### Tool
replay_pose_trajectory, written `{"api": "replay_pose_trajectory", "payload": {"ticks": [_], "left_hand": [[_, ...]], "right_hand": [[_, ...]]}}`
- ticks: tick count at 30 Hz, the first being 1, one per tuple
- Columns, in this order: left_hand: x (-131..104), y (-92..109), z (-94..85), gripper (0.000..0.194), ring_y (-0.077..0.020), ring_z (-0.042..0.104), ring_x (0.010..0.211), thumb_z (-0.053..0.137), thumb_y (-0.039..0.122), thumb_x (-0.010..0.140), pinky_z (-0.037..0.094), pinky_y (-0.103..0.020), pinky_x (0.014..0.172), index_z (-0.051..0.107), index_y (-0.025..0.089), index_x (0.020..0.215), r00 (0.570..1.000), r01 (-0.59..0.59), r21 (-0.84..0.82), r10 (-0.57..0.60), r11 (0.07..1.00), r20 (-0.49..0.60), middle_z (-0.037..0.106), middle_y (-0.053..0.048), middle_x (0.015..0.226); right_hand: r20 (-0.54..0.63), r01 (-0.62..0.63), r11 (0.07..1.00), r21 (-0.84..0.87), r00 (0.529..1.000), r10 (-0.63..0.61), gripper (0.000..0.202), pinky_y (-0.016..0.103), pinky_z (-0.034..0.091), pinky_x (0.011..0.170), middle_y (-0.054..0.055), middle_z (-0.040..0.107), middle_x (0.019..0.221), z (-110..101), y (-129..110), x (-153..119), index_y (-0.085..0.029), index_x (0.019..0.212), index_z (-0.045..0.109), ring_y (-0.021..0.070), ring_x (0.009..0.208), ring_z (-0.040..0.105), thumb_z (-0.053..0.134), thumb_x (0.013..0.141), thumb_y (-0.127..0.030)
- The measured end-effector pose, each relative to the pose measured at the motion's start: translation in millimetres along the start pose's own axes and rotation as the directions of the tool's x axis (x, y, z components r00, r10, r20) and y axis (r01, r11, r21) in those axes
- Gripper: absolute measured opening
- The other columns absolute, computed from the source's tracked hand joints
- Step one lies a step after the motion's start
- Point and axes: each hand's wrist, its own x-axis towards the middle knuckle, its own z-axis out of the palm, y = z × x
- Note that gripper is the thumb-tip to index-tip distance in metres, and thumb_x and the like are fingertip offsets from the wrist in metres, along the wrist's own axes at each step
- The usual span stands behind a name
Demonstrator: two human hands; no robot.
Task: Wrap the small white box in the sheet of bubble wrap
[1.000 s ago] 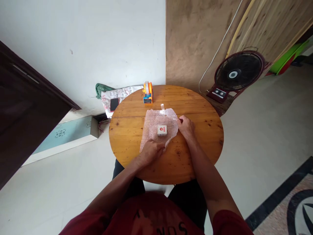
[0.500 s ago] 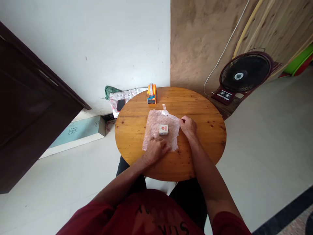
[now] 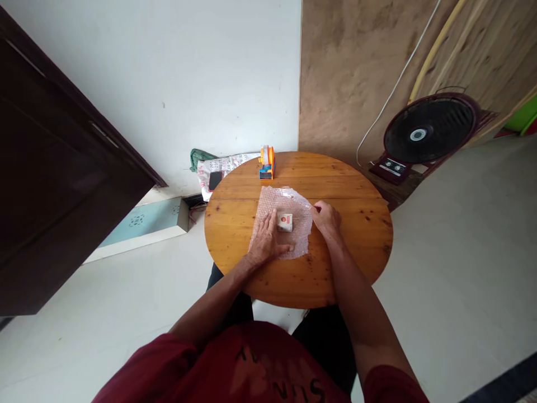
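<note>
A sheet of bubble wrap lies on the round wooden table. On it rests a small white box with a red print. My left hand lies on the wrap just left of the box, fingers stretched forward and thumb out to the right. Its fingertips are beside the box; whether they touch it I cannot tell. At the sheet's right edge my right hand is closed, pinching the upper right corner between thumb and forefinger.
An orange and blue tape dispenser stands at the table's far edge. Behind the table's left side lie a printed bag and a dark phone. A fan stands to the right, near the wall.
My left hand has gone from curled in front of the box to stretched out at its left side. The clear tape strip sticking up beyond the sheet's far edge no longer shows there.
</note>
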Motion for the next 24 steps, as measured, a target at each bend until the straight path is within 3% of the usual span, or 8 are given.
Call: {"api": "replay_pose_trajectory", "payload": {"ticks": [7, 11, 13, 16, 18, 21, 24], "left_hand": [[6.0, -5.4, 4.4, 0.118, -0.0361, 0.022, 0.154, 0.076, 0.059, 0.07, 0.013, -0.051, 0.128, 0.018, 0.004, 0.157, 0.997, -0.001, 0.04, -0.003, 0.999, 0.081, 0.026, -0.025, 0.162], [6.1, -7.2, 7.3, 0.114, -0.0344, 0.02, 0.155, 0.073, 0.061, 0.072, 0.012, -0.049, 0.128, 0.023, 0.002, 0.155, 0.997, -0.03, 0.06, 0.025, 0.998, 0.079, 0.026, -0.025, 0.162], [5.7, -6.6, 6.7, 0.111, -0.0337, 0.021, 0.154, 0.072, 0.061, 0.073, 0.013, -0.049, 0.128, 0.025, 0.003, 0.155, 0.997, -0.04, 0.056, 0.036, 0.998, 0.068, 0.027, -0.024, 0.162], [5.4, -4.6, 4.8, 0.11, -0.0343, 0.023, 0.154, 0.073, 0.061, 0.072, 0.015, -0.049, 0.128, 0.028, 0.005, 0.154, 0.998, -0.037, 0.052, 0.034, 0.998, 0.062, 0.029, -0.023, 0.162], [5.4, -3.7, 4.6, 0.107, -0.0343, 0.023, 0.154, 0.074, 0.056, 0.072, 0.015, -0.05, 0.128, 0.028, 0.004, 0.154, 0.997, -0.034, 0.06, 0.03, 0.998, 0.064, 0.03, -0.024, 0.161], [5.4, -3.2, 5.8, 0.099, -0.033, 0.024, 0.154, 0.073, 0.042, 0.075, 0.015, -0.048, 0.128, 0.028, 0.004, 0.154, 0.998, -0.021, 0.086, 0.016, 0.996, 0.062, 0.03, -0.022, 0.162], [5.2, -2.5, 6.1, 0.093, -0.0322, 0.024, 0.154, 0.069, 0.036, 0.077, 0.015, -0.048, 0.128, 0.028, 0.003, 0.154, 0.998, -0.019, 0.094, 0.013, 0.995, 0.068, 0.029, -0.021, 0.162]], "right_hand": [[-0.026, 0.003, 0.995, 0.096, 1.0, 0.0, 0.026, 0.03, 0.042, 0.069, 0.007, 0.077, 0.092, -2.6, 0.9, 0.0, -0.023, 0.089, 0.074, 0.0231, 0.083, 0.065, 0.055, 0.084, -0.04], [-0.079, 0.038, 0.985, 0.17, 0.997, -0.025, 0.029, 0.03, 0.046, 0.073, 0.008, 0.077, 0.094, -16.1, -3.7, -4.3, -0.02, 0.094, 0.073, 0.0218, 0.085, 0.067, 0.052, 0.085, -0.039], [-0.139, 0.1, 0.967, 0.233, 0.988, -0.068, 0.032, 0.03, 0.048, 0.076, 0.008, 0.076, 0.095, -28.9, -12.4, -13.1, -0.018, 0.097, 0.072, 0.0208, 0.086, 0.067, 0.051, 0.087, -0.04], [-0.219, 0.294, 0.879, 0.376, 0.95, -0.224, 0.031, 0.03, 0.05, 0.078, 0.007, 0.075, 0.093, -48.6, -34.8, -35.4, -0.019, 0.095, 0.071, 0.0203, 0.085, 0.066, 0.051, 0.09, -0.042], [-0.123, 0.378, 0.832, 0.406, 0.925, -0.36, 0.029, 0.03, 0.05, 0.078, 0.005, 0.075, 0.094, -55.0, -52.7, -51.3, -0.02, 0.097, 0.071, 0.0199, 0.085, 0.066, 0.052, 0.09, -0.041], [0.083, 0.517, 0.763, 0.388, 0.805, -0.587, 0.029, 0.031, 0.05, 0.085, 0.006, 0.074, 0.107, -48.3, -73.3, -65.3, -0.021, 0.111, 0.07, 0.0202, 0.094, 0.067, 0.058, 0.087, -0.032], [0.195, 0.609, 0.766, 0.206, 0.742, -0.642, 0.05, 0.037, 0.043, 0.103, 0.012, 0.066, 0.133, -31.7, -78.2, -64.2, -0.017, 0.13, 0.061, 0.0258, 0.12, 0.059, 0.064, 0.08, -0.022]]}}
